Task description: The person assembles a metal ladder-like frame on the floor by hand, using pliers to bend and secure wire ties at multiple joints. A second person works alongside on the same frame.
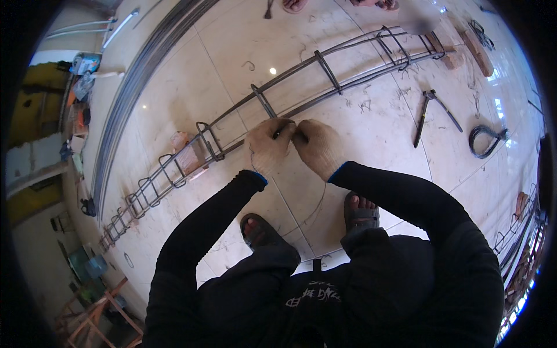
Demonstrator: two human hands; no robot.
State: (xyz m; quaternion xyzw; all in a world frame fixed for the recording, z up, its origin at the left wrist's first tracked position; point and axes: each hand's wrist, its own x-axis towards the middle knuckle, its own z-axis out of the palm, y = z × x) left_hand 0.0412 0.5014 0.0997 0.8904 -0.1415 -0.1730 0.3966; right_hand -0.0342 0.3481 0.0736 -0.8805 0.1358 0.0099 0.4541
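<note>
Lying across the tiled floor (360, 133) from lower left to upper right, a long rebar cage (232, 119) of bars ringed by square stirrups rests on small wood blocks (187, 158), which likely keeps it off the floor so fingers can get round the bars. At far left a bundle of straight rods (136, 81) lies along the wall, out of the way.

Mid-cage, both gloved hands meet at one stirrup (262, 100) where it crosses the near bar. The left hand (268, 145) is closed around the bar at that crossing, with what looks like a dark tool or wire end poking out between the fingers; I cannot tell which. A thin wire (321, 197) trails from the hands down toward the feet, so the grip seems meant for binding the joint. The right hand (318, 148) is curled shut just beside it, touching the left, pinching the same spot.

Below, the person's sandals (360, 214) stand just behind the cage, close enough to bend over it.

To the right, pincers (432, 113) lie open on the floor within reach, and further right a dark coil (486, 139) of wire sits near the edge.
</note>
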